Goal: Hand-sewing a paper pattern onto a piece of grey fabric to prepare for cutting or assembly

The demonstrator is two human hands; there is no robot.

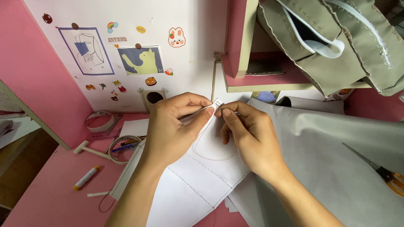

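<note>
**Paper pattern pinched at frame centre**

The white paper pattern (210, 147), marked with a red curved outline and dashed lines, runs lengthwise from lower left toward upper centre. Left hand (174, 126) and right hand (248, 134) both pinch its top corner above the pink worktop (50, 197).

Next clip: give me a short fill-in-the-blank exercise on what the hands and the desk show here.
1. The left hand and right hand pinch the top edge of a white ____ pattern piece.
2. The scissors on the grey fabric have ____ handles.
3. The glue stick lies on the ____ desk.
4. The picture pinned to the wall shows a ____.

Missing words: paper; orange; pink; cat
</note>
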